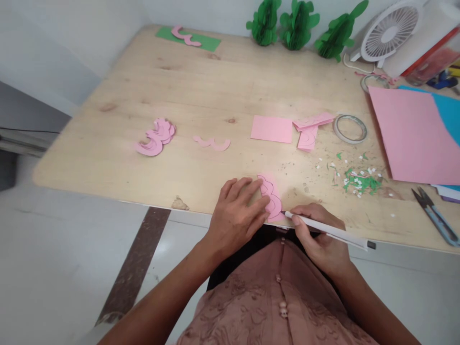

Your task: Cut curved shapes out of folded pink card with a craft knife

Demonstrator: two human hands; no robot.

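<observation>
My right hand (321,237) grips a white pen (332,231) with a dark rear end. Its tip touches the lower right edge of a pink paper piece (273,199) at the table's front edge. Curved scalloped outlines are drawn on that piece. Lying over its left side, my left hand (235,208) presses it down with stretched fingers, which hide part of the paper. Beyond my hands lie a thin wavy pink strip (212,143), a plain pink rectangle (271,129) and folded pink pieces (312,129) with drawn curves.
Stacked pink scalloped cutouts (156,137) lie to the left. A tape roll (350,116), paper scraps (361,182), thread snips (435,215) and a large pink sheet (417,136) are on the right. Green paper cacti (298,26) and a white fan (390,33) stand at the back.
</observation>
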